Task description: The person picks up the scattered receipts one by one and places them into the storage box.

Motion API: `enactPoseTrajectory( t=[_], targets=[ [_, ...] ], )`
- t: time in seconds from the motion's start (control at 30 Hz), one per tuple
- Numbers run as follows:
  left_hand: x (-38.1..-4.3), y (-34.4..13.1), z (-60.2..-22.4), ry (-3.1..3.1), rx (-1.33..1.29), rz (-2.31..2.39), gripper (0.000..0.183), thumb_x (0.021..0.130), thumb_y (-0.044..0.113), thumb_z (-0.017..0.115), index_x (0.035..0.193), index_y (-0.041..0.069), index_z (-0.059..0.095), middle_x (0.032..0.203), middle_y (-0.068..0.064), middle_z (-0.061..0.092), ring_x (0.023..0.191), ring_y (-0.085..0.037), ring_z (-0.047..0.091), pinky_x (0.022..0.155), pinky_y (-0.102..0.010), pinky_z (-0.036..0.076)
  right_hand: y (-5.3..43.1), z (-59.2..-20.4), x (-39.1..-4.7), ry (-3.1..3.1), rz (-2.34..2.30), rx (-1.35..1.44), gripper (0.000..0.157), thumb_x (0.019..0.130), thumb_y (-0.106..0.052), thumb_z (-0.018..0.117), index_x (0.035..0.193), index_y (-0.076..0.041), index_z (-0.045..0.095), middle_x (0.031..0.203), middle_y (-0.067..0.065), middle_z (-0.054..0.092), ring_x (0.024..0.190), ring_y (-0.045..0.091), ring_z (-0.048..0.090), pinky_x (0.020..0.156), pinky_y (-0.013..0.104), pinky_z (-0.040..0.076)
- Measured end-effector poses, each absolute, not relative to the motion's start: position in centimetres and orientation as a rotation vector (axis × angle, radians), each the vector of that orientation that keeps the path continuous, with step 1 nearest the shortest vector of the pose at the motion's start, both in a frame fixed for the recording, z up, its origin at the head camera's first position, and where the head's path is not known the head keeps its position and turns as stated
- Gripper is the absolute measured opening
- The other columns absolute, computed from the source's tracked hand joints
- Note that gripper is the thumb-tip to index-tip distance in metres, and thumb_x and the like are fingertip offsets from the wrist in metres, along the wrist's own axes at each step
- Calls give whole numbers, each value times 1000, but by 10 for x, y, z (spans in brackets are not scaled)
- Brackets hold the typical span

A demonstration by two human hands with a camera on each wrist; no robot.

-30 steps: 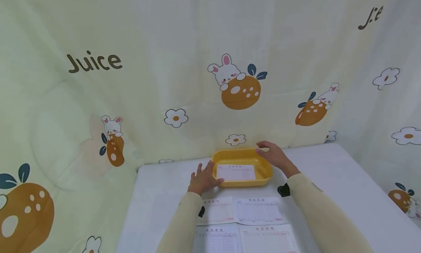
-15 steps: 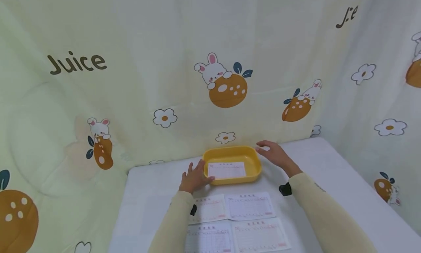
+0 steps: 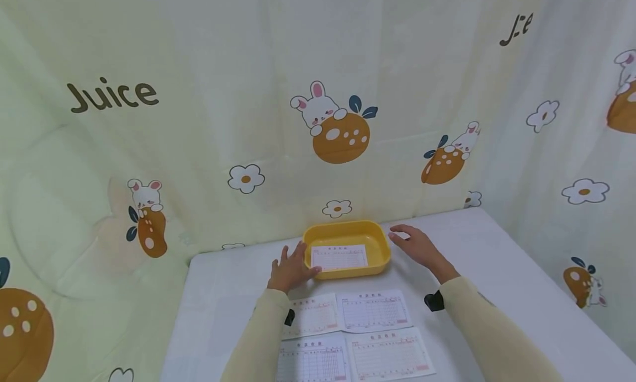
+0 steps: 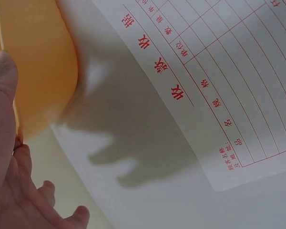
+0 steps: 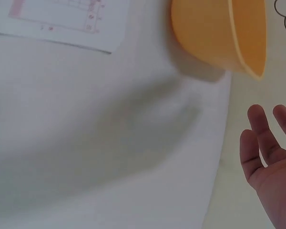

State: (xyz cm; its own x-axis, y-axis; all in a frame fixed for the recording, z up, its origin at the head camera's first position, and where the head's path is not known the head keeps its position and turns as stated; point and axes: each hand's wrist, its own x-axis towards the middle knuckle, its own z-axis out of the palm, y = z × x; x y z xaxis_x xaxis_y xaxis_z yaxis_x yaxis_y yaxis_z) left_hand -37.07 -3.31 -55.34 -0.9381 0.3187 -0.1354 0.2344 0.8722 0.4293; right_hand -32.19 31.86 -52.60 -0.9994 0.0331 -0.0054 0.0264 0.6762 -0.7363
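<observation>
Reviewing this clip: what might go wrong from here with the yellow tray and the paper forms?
The left hand touches one end of the yellow tray while the right hand is apart from it, so moving it now might make it swing. The form inside could slide if the tray tips. The left sleeve sits close to the laid-out forms and might shift one.

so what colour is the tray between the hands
The tray is plain yellow, best seen in the head view.
</observation>
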Motion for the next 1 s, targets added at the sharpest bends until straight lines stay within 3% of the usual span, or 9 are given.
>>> enactPoseTrajectory(
  t=[0.33,0.7,1.0],
  targets=[
    [-373,-34,-555,2843,427,599,92,96,58,75,169,19,34,175,-3,30,161,-42,17,124,-70,20,338,-549,-297,-2876,1295,-134,51,114,-31,54,149,7,55,152,31,53,134,50,53,111,63,47],
    [-373,-33,-558,2820,432,624,92,97,57,74,169,18,32,175,-3,29,162,-42,15,124,-70,18,336,-578,-279,-2894,1302,-79,38,111,-20,61,136,9,65,127,23,70,116,40,62,100,56,54],
    [-372,-32,-555,2824,422,612,90,98,56,74,169,18,33,175,-3,29,162,-40,14,125,-69,18,331,-589,-275,-2944,1274,-151,33,108,-20,66,131,4,68,112,16,68,102,34,60,89,47,55]
  ],
)
